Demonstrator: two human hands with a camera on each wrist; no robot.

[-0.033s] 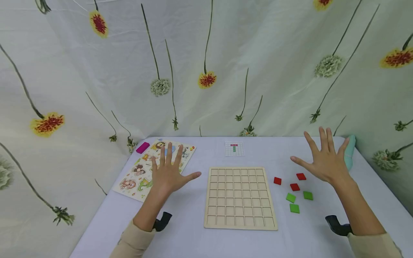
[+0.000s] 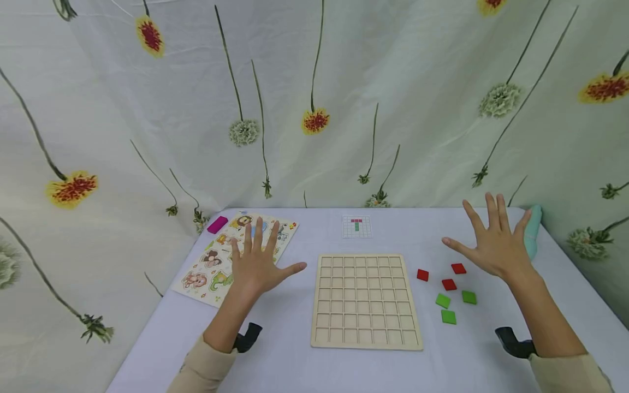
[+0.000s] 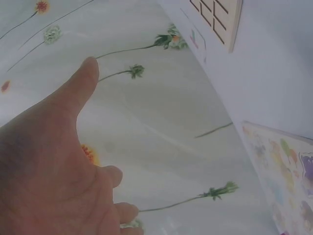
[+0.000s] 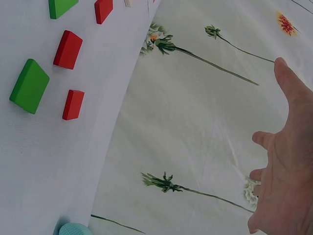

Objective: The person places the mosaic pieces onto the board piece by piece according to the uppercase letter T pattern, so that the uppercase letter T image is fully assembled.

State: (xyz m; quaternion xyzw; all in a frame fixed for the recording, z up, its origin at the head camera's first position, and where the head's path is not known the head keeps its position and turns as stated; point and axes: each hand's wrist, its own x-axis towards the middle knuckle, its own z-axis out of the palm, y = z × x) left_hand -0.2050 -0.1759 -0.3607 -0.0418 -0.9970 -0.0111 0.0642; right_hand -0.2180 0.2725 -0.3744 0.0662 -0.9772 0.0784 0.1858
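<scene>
My left hand [image 2: 254, 268] is raised with its fingers spread, holding nothing, in front of an animal picture board [image 2: 196, 289]. Fingers also spread and holding nothing, my right hand [image 2: 502, 248] is up on the other side, beyond the colored tiles. Between the hands lies a pale wooden grid board [image 2: 366, 303] with rows of square cells. To its right are three red square tiles, one of them the nearest red tile [image 2: 422, 275], and three green tiles, including a front green tile [image 2: 449, 317]. Behind the board is a pattern card [image 2: 357, 226] with a small red and green T shape.
A magenta block [image 2: 217, 225] sits at the table's back left, beside the picture board. At the back right, partly behind my right hand, is a turquoise object [image 2: 533, 232]. A flower-print cloth [image 2: 422, 71] hangs behind the white table [image 2: 275, 360].
</scene>
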